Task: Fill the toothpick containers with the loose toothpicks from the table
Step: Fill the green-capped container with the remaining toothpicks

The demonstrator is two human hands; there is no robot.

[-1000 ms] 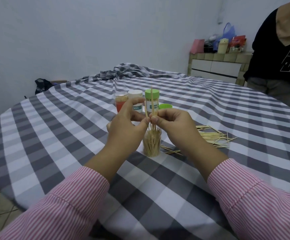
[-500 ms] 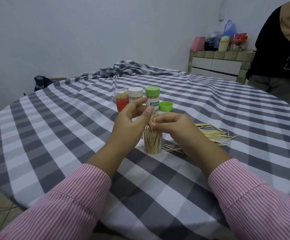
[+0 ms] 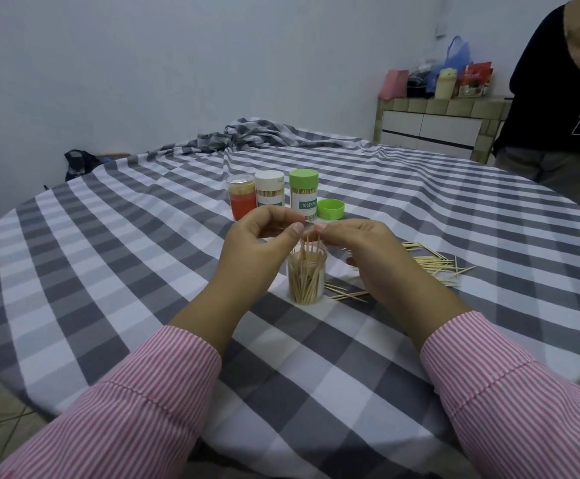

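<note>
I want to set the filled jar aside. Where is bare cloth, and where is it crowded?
Bare cloth lies left of the left hand and the red container, and in front of the open jar toward the sleeves. Crowded: right of the jar, where loose toothpicks are scattered, and behind it, by the green lid.

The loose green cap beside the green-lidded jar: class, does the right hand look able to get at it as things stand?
Probably yes. The green cap lies open on the cloth just beyond the right hand, with nothing between them, though that hand is busy with toothpicks now.
</note>
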